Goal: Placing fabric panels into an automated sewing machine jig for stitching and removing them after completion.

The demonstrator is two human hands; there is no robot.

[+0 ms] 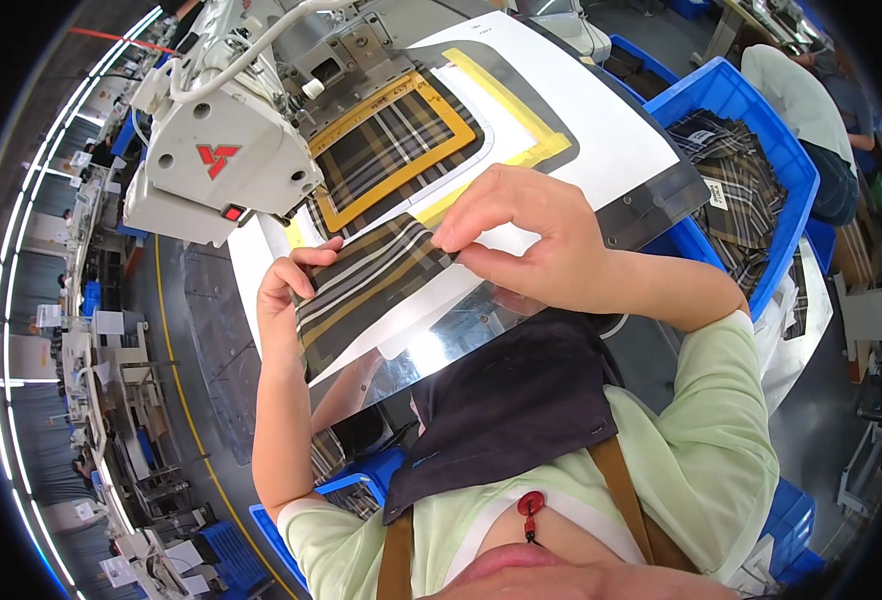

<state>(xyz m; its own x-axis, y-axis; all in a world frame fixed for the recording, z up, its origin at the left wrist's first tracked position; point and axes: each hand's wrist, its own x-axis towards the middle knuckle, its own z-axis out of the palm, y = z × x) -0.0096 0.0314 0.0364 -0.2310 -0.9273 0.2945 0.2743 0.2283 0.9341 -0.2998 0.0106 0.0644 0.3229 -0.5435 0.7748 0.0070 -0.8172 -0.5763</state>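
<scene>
A dark plaid piece of fabric [366,290] with white and tan stripes is stretched between my two hands. At its left edge, my left hand [293,280] grips it with bent fingers. My right hand [541,235] pinches its upper right corner between thumb and fingertips. Just beyond, a yellow clamp frame [401,181] lies around a second plaid piece [386,140] beside the white sewing machine head [216,150]. The held piece hangs close to the frame's near side, over a white template sheet [601,110] and a shiny metal plate [431,352].
Yellow tape strips [506,100] edge the template's dark cutout. At right stands a blue bin [806,195] heaped with plaid pieces [736,185], with a person [796,100] beyond it. Another blue bin [376,468] is below the plate. Workstations line the left side.
</scene>
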